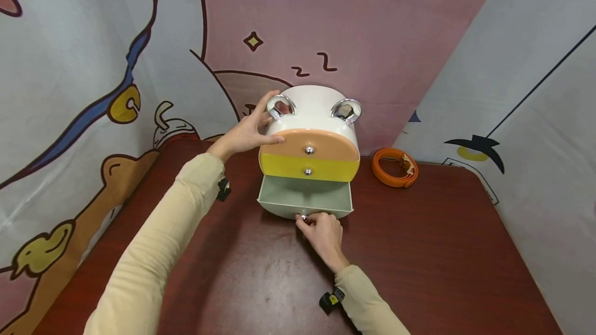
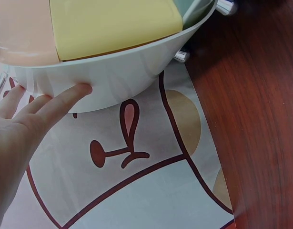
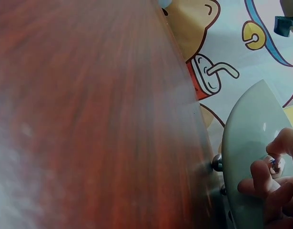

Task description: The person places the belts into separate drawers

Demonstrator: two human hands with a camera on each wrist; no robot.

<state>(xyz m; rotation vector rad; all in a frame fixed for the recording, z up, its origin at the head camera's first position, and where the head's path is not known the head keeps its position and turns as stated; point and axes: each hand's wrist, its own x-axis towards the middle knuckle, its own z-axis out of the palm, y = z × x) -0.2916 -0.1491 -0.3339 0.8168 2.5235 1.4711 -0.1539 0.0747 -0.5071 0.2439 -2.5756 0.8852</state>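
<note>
A small rounded chest of drawers (image 1: 316, 105), white with two silver ears, stands at the back of the table. Its top drawer is orange (image 1: 284, 146) and its middle drawer yellow (image 1: 279, 165); both are closed. The pale green bottom drawer (image 1: 279, 210) is pulled out, its inside bare. My left hand (image 1: 247, 131) rests against the chest's left side, thumb at the front edge, with nearly straight fingers (image 2: 65, 101) touching the white shell. My right hand (image 1: 323, 234) pinches the silver knob (image 3: 276, 164) of the green drawer between thumb and fingers.
A coiled orange belt (image 1: 379, 169) lies to the right of the chest. The dark red wooden table (image 1: 419, 252) meets a cartoon-printed cloth (image 1: 372, 40) behind and on the left. Small silver feet (image 3: 217, 162) show under the chest in the right wrist view.
</note>
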